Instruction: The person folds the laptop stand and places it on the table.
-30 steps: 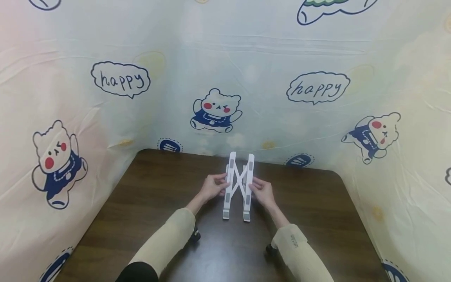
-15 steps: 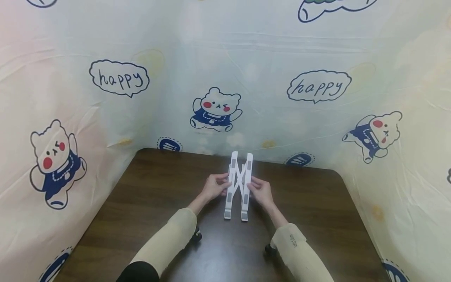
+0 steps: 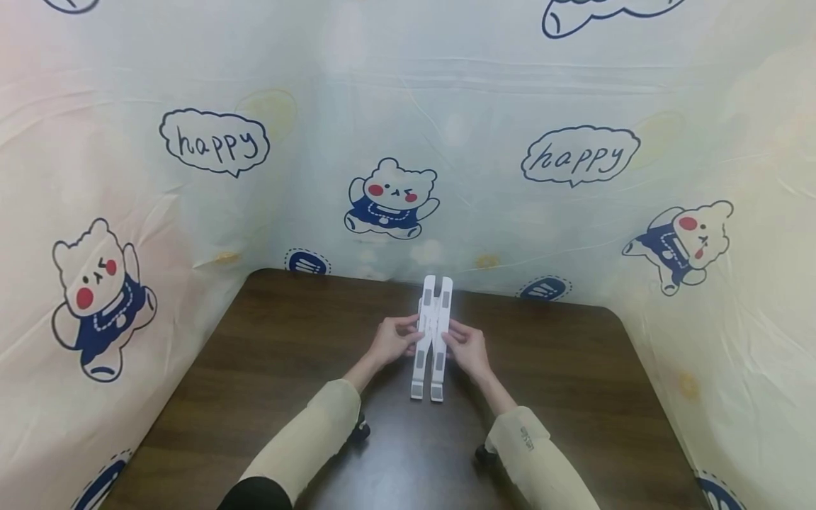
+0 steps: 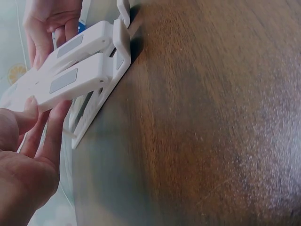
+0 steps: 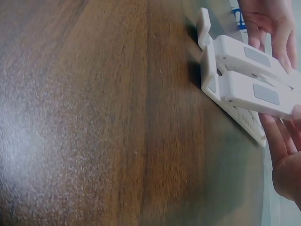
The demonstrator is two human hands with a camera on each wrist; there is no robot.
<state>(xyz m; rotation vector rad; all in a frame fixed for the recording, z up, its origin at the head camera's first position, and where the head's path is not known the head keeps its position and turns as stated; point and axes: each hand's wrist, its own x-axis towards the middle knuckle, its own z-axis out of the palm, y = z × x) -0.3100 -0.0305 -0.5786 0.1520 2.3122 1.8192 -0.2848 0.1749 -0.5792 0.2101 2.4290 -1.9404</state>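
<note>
A white folding laptop stand with grey pads stands on the table, its two long arms close together and nearly parallel. Thumb and fingers of my left hand pinch the left arm about midway along. On the opposite side, my right hand pinches the right arm in the same way. In the left wrist view the upturned front lips of the stand show near the tabletop. The right wrist view has the stand with lower rails beneath the raised arms. Its crossed middle link is mostly hidden between the arms.
The dark brown wooden table has rounded far corners. Behind it and at both sides hangs a pale cloth printed with cartoon bears and the word happy. Dark wrist-worn devices sit under both cream sleeves.
Both hands have moved inward, pressing the two arms of the laptop stand together. The wide X between them has narrowed to a slim gap.
</note>
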